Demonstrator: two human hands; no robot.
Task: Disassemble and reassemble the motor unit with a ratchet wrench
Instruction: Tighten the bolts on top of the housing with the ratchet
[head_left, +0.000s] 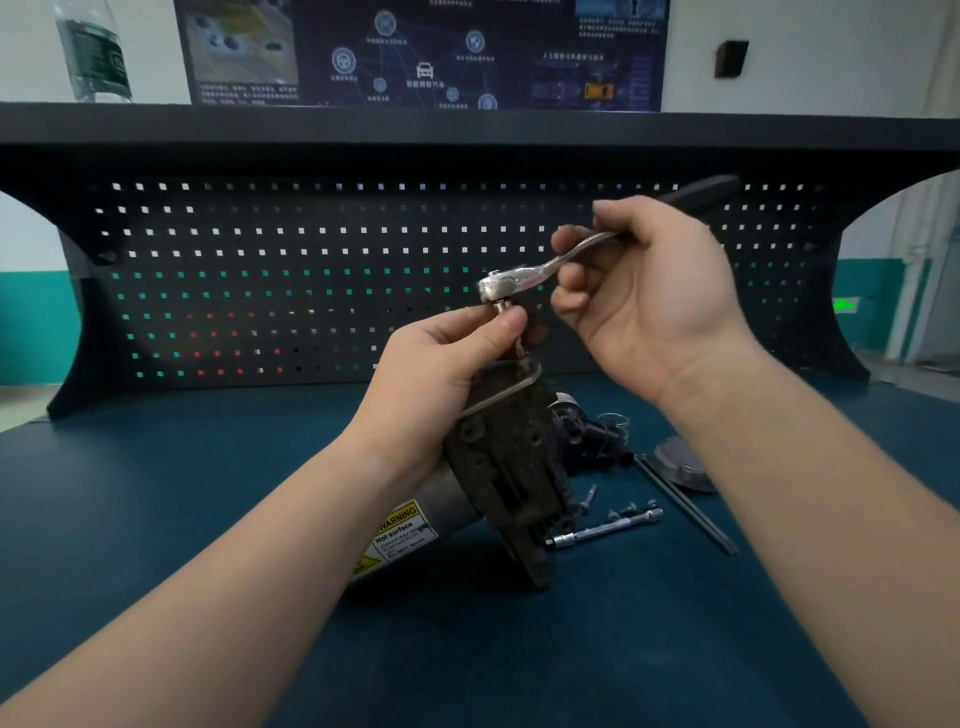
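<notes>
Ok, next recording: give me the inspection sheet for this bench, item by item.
Surface: dark blue bench top, parts spread at centre right.
Job's things: motor unit tilted on the bench, warning label facing the camera; ratchet wrench held above its top end.
Clutter: extension bar, loose bolts, two thin rods, a grey cover piece, a wire spring, dark small parts.
Hands: left hand pinches the bit under the wrench head; right hand grips the wrench handle.
Cables: nothing seen.
Surroundings: black pegboard, shelf with a plastic bottle, wall poster.
</notes>
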